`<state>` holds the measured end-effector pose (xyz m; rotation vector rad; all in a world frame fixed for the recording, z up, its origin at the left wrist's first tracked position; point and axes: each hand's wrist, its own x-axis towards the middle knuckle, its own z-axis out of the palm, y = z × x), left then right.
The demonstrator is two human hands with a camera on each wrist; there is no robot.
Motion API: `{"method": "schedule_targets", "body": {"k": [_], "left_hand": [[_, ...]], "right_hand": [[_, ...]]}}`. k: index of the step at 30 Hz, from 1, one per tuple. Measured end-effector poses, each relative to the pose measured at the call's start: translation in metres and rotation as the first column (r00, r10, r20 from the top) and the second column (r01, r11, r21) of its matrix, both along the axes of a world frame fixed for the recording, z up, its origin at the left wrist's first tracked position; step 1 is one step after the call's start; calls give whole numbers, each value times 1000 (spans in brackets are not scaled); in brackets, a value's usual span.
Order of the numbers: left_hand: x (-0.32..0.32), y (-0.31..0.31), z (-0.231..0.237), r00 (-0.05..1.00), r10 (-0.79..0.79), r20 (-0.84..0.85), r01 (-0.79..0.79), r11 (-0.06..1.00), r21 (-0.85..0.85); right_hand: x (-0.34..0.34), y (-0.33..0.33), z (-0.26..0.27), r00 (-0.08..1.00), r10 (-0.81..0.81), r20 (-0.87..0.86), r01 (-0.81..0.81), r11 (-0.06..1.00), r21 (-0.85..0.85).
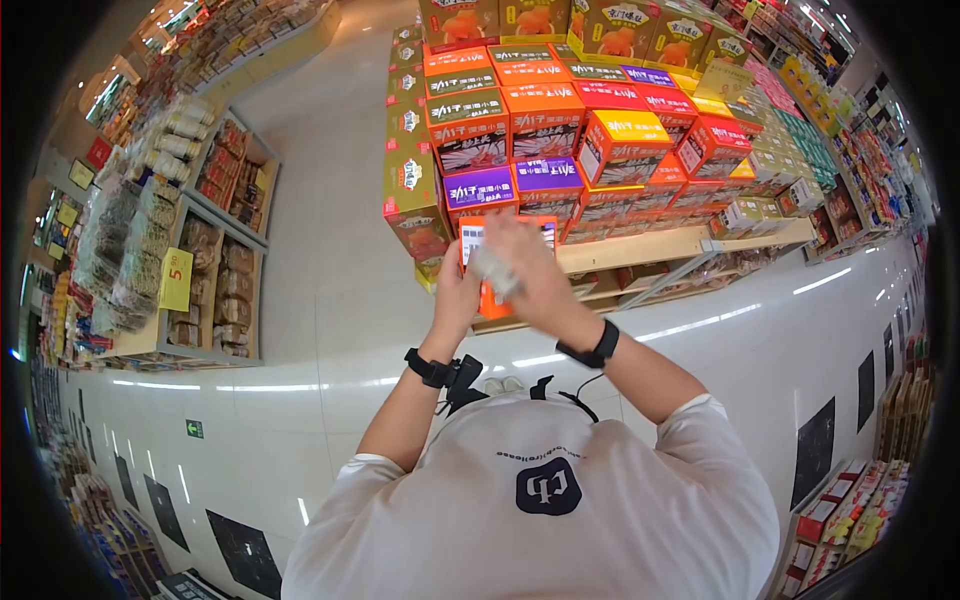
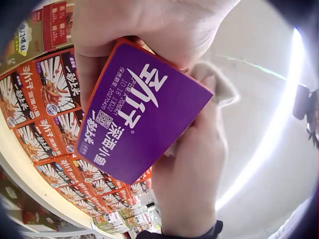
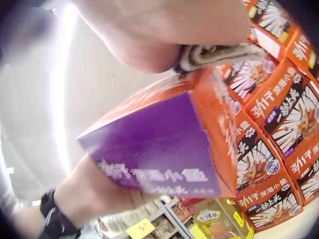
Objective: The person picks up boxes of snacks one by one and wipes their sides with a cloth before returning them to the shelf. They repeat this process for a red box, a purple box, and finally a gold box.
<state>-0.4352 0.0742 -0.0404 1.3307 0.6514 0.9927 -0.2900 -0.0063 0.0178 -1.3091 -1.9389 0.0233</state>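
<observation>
A purple-and-orange snack box (image 1: 493, 303) is in front of the person's body, close to the stacked display. The left hand (image 1: 456, 292) grips the box along its side. In the left wrist view, the purple printed end of the box (image 2: 144, 119) faces the camera, with the left hand (image 2: 154, 30) across its top edge. The right hand (image 1: 535, 270), blurred, holds a folded pale cloth (image 1: 494, 273) over the box. From the right wrist, the layered cloth (image 3: 214, 56) shows beneath the right hand (image 3: 174, 25), right at the box's orange side.
Stacked snack boxes (image 1: 545, 110) rise on a wooden display (image 1: 680, 260) directly ahead. Shelves of packaged goods (image 1: 225, 240), with a yellow price tag (image 1: 176, 280), stand on the left. Pale glossy floor (image 1: 345, 200) runs between them and around the person.
</observation>
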Motion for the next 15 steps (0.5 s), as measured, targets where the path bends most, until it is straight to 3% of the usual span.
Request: {"method": "schedule_targets", "body": {"k": [2, 3, 4, 6, 7, 10, 11, 14, 15], "left_hand": [[-1, 0, -4, 1000, -8, 27, 10, 998, -54], [2, 3, -3, 998, -7, 58, 12, 995, -97], [5, 5, -2, 998, -6, 62, 12, 995, -98], [6, 4, -4, 1000, 12, 20, -10, 997, -71], [8, 3, -1, 999, 38, 23, -36, 996, -82], [8, 5, -1, 1000, -3, 29, 4, 998, -58], [10, 3, 0, 999, -1, 34, 3, 998, -57], [10, -1, -3, 998, 49, 44, -44, 995, -91], [8, 5, -7, 995, 53, 82, -43, 991, -126]], "right_hand": [[40, 24, -34, 920, -249, -303, 269, 963, 26], [36, 28, -35, 815, -481, -322, 515, 857, 24], [29, 26, -33, 817, -481, -319, 514, 857, 25], [7, 5, -30, 949, -205, -238, 217, 976, 27], [-9, -6, -9, 995, -54, -82, 64, 990, 123], [28, 10, -33, 969, -125, -213, 150, 983, 109], [43, 16, -27, 878, -242, -412, 270, 963, 9], [32, 17, -21, 890, -277, -362, 340, 933, 121], [26, 9, -20, 945, -171, -277, 210, 970, 119]]}}
